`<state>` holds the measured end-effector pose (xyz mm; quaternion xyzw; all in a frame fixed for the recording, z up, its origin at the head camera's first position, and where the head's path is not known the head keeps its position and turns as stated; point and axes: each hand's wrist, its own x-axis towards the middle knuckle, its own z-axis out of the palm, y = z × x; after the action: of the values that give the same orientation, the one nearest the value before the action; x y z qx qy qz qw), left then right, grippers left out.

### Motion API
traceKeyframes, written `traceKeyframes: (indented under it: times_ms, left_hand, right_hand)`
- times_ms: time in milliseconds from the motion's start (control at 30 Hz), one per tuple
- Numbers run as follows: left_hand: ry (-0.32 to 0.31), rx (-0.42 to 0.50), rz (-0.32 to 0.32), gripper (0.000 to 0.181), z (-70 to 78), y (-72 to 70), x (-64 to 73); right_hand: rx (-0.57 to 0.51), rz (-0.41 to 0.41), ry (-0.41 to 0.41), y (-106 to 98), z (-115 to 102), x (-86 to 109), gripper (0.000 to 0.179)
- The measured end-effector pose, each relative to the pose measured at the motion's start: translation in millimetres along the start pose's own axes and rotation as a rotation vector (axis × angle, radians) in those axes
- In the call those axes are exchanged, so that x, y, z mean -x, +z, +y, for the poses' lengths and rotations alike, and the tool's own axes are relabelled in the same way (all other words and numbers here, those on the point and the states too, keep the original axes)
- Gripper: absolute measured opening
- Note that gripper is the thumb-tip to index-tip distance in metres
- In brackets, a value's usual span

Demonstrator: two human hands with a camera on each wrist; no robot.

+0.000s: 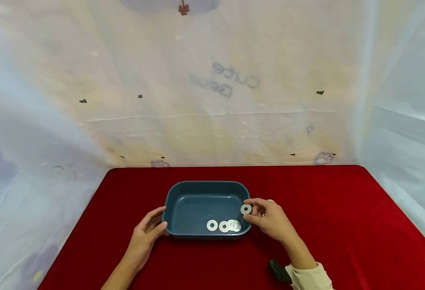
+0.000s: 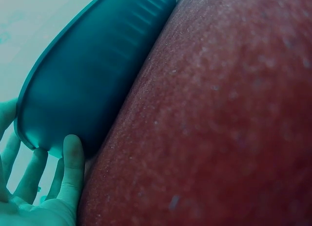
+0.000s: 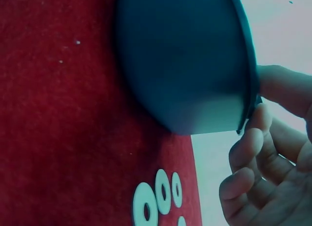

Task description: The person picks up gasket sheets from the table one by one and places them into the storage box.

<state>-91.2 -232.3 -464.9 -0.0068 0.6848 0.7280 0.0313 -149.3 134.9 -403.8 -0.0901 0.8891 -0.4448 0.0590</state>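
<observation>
A blue-grey rectangular plastic tub stands on red cloth. Inside it, towards the front right, lie several flat silver washers, some overlapping. My right hand pinches one more washer between thumb and forefinger, level with the tub's right rim; its other fingers are bent beneath. In the right wrist view that washer is hidden behind the rim and fingers. My left hand rests its spread, fairly straight fingers against the tub's left end; in the left wrist view the thumb touches the outer wall.
Several loose washers lie on the cloth right of the tub, mostly covered by my right hand in the head view. Red cloth covers the table. A pale printed curtain hangs behind it. A dark object sits at my right wrist.
</observation>
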Motion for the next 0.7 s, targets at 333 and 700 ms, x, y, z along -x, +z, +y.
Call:
traceKeyframes:
  times_ms: [333,700]
  left_hand:
    - [0.013,-0.001,0.002,0.053,-2.3,-0.9,-1.4]
    - [0.009,-0.004,0.008,0.054,-2.0,0.8,-2.0]
  right_hand:
    - [-0.127,-0.055,-0.021,-3,7,5.3,0.049]
    - [-0.091,0.002,0.011,-21,26,23.0,0.042]
